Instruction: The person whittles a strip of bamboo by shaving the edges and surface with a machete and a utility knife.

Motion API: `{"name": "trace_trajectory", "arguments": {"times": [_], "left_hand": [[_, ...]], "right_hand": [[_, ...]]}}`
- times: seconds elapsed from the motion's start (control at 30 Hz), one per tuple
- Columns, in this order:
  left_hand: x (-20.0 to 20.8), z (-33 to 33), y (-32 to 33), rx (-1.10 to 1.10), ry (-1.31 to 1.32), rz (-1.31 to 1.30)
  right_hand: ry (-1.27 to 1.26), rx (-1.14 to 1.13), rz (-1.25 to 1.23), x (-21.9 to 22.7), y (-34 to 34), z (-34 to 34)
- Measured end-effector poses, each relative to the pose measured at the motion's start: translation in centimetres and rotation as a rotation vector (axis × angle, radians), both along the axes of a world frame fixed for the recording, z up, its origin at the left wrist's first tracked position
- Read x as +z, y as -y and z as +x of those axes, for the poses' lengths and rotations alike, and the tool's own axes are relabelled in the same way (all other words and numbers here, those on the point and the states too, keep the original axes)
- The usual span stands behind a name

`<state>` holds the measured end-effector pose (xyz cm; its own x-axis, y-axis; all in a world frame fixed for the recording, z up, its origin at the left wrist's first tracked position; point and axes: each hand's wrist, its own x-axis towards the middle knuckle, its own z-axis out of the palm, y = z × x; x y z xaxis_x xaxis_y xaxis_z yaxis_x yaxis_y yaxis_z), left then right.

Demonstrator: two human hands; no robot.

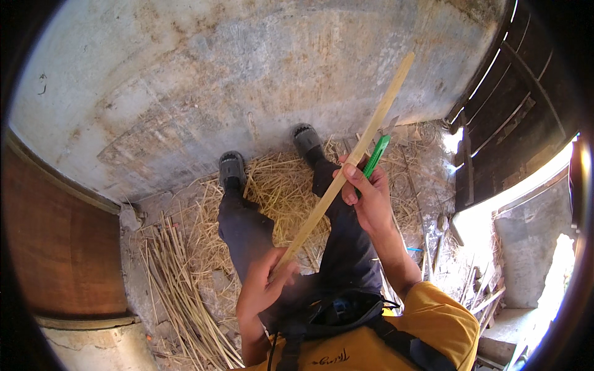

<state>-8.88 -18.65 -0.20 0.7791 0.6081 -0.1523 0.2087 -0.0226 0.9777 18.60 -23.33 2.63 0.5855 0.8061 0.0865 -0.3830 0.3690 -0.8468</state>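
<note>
A long, flat, pale yellow bamboo strip [382,110] slants across my lap, its far end near the wall and its near end low on the left. My left hand [263,284] is closed around the near end; those fingers are slightly blurred. Higher up, my right hand [373,201] grips a green utility knife [375,156], its thin blade extended beside the strip. The right thumb also presses on the strip's face, with fingers curled behind it. The knife's lower end is hidden inside that hand.
Straw-like shavings [272,179] cover the floor around my feet. A bundle of thin strips [179,290] lies at the left. Ahead stands a stained concrete wall [247,80]; a brown wooden panel [62,241] is at far left, dark slatted boards [520,93] at right. An unzipped black bag [340,309] sits at my waist.
</note>
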Motion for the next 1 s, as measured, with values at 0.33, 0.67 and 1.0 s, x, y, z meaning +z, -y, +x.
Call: {"name": "trace_trajectory", "arguments": {"times": [0.33,0.67,1.0], "left_hand": [[-2.6,-4.6,0.2,0.021,0.015,-0.092],[-2.9,-7.9,0.3,-0.136,-0.175,-0.091],[-2.5,-8.1,1.9,0.004,-0.108,-0.467]], "right_hand": [[-0.014,-0.169,0.091,1.2,-0.2,3.9],[-0.105,-0.24,0.095,0.7,-1.7,8.1],[-0.063,-0.171,-0.06,-2.8,-6.9,13.5]]}}
